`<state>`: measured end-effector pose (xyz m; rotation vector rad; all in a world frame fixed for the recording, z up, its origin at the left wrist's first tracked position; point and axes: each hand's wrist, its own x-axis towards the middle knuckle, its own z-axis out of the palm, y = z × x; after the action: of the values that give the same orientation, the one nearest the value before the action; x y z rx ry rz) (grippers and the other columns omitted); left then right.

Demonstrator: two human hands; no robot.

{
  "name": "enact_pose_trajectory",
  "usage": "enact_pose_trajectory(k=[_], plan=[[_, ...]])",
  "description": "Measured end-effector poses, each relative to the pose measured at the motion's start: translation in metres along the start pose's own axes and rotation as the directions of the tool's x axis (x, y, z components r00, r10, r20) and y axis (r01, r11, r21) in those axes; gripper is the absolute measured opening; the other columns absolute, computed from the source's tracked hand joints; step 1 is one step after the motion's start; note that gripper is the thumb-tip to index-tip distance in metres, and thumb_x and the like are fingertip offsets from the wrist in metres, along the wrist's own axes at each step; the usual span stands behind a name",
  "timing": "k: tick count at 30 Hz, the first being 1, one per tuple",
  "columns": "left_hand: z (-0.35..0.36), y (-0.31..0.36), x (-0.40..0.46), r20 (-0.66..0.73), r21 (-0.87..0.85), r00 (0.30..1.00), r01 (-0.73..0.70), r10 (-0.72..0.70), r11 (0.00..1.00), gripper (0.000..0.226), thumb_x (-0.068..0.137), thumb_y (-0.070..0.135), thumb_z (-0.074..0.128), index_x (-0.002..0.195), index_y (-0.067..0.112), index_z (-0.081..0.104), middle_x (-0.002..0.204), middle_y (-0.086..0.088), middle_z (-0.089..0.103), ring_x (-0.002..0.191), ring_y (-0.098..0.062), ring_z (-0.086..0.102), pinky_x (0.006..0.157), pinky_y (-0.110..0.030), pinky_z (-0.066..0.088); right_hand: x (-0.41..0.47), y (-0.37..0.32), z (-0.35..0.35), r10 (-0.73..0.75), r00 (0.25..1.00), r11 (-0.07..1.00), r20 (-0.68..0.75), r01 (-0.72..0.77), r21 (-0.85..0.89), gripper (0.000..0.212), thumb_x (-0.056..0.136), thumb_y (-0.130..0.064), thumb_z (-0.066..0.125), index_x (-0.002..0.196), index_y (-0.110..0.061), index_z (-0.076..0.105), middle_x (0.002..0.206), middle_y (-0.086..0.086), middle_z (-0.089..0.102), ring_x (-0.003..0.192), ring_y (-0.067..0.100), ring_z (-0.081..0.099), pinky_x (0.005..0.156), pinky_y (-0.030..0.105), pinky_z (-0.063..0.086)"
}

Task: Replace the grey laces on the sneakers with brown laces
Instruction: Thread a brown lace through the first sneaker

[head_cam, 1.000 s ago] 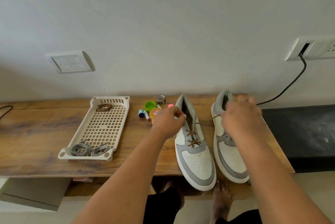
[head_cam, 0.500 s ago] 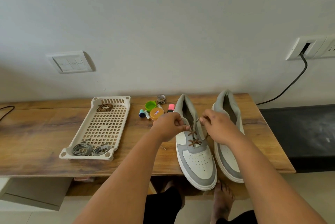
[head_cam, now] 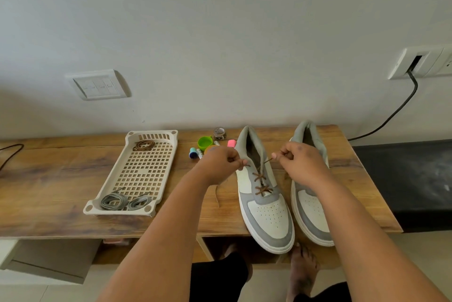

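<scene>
We had the left sneaker lying heel-to-wall on the tabletop, its long axis running away from us. Our left hand pinched one end of the brown lace at the left eyelets, our right hand pinched the other, nearer the tongue. Grey laces lay in the tray.

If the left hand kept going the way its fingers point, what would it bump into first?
Probably the left sneaker: the left hand, pinching the brown lace, points right at its collar, though depth is unclear.
</scene>
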<state>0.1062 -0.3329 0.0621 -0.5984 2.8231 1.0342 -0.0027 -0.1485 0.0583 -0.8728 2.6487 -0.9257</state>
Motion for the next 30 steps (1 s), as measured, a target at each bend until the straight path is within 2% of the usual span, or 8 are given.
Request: enact_pose_trajectory(k=[5,10,14,18,21,23,26,30], plan=[[-0.033,0.006,-0.023,-0.043,-0.173,0.997,0.061,-0.069,0.983,0.034,0.099,0.039,0.055,0.072,0.019,0.063,0.075,-0.005,0.056,0.07,-0.018,0.05,0.066,-0.029,0.043,-0.001,-0.009,-0.041,0.042,0.999,0.999,0.031,-0.041,-0.032,0.024,0.098,-0.044,0.051,0.105,-0.023,0.061,0.092,-0.002,0.057,0.082,0.013,0.055,0.066,0.026,0.039],[-0.064,0.031,-0.047,-0.278,-0.398,0.958,-0.044,-0.075,0.916,0.039,0.097,0.043,0.057,0.066,0.02,0.063,0.068,-0.007,0.05,0.065,-0.018,0.044,0.067,-0.032,0.04,-0.015,-0.027,-0.067,0.039,0.999,0.846,-0.017,-0.024,0.533,0.018,0.1,-0.009,0.051,0.098,-0.015,0.068,0.081,-0.001,0.067,0.071,0.009,0.059,0.067,0.021,0.049],[-0.072,0.073,-0.071,-0.302,-0.353,0.95,-0.187,0.078,0.917,0.035,0.1,0.038,0.053,0.072,0.018,0.061,0.061,0.001,0.049,0.054,-0.006,0.045,0.057,-0.018,0.041,-0.029,-0.051,-0.082,-0.11,0.993,0.695,0.051,0.04,0.718,0.02,0.096,0.0,0.056,0.098,-0.013,0.07,0.083,0.001,0.072,0.075,0.008,0.066,0.071,0.021,0.054],[-0.075,0.095,-0.077,-0.458,-0.03,0.853,-0.296,0.25,0.955,0.029,0.101,0.034,0.051,0.082,0.017,0.062,0.065,0.002,0.052,0.056,-0.006,0.044,0.058,-0.02,0.038,-0.045,-0.065,-0.097,-0.178,0.974,0.829,-0.137,0.224,0.513,0.019,0.093,-0.006,0.063,0.101,-0.019,0.074,0.086,-0.004,0.074,0.079,0.003,0.07,0.075,0.014,0.054],[-0.07,0.098,-0.073,-0.657,0.302,0.637,-0.27,0.404,0.914,0.02,0.096,0.031,0.062,0.085,0.017,0.07,0.075,0.007,0.064,0.065,-0.009,0.056,0.06,-0.022,0.042,-0.051,-0.068,-0.088,-0.333,0.852,0.891,-0.405,0.424,0.16,0.019,0.091,-0.009,0.067,0.108,-0.015,0.075,0.09,-0.009,0.071,0.077,-0.004,0.065,0.075,0.002,0.046],[-0.063,0.102,-0.071,-0.712,0.341,0.522,-0.327,0.47,0.881,0.011,0.09,0.027,0.069,0.085,0.019,0.075,0.076,0.007,0.071,0.065,-0.01,0.063,0.06,-0.022,0.046,-0.046,-0.068,-0.081,-0.427,0.76,0.86,-0.489,0.509,0.041,0.017,0.088,-0.011,0.072,0.104,-0.013,0.076,0.089,-0.003,0.07,0.077,0.001,0.064,0.072,0.004,0.046],[-0.051,0.107,-0.07,-0.79,0.164,0.486,-0.42,0.374,0.892,0.006,0.088,0.026,0.073,0.089,0.02,0.076,0.08,0.013,0.073,0.075,-0.002,0.067,0.07,-0.026,0.054,-0.039,-0.074,-0.081,-0.395,0.728,0.842,-0.561,0.531,0.095,0.013,0.083,-0.018,0.077,0.096,-0.015,0.078,0.087,-0.005,0.068,0.078,0.004,0.063,0.068,0.008,0.047],[-0.043,0.12,-0.068,-0.76,-0.366,0.648,-0.494,0.053,0.789,0.025,0.083,0.024,0.079,0.103,0.023,0.065,0.078,0.01,0.074,0.081,0.0,0.069,0.079,-0.023,0.053,-0.037,-0.083,-0.077,-0.224,0.824,0.803,-0.52,0.458,0.381,0.013,0.084,-0.019,0.076,0.097,-0.02,0.077,0.09,-0.012,0.073,0.085,0.002,0.069,0.079,0.017,0.054]])
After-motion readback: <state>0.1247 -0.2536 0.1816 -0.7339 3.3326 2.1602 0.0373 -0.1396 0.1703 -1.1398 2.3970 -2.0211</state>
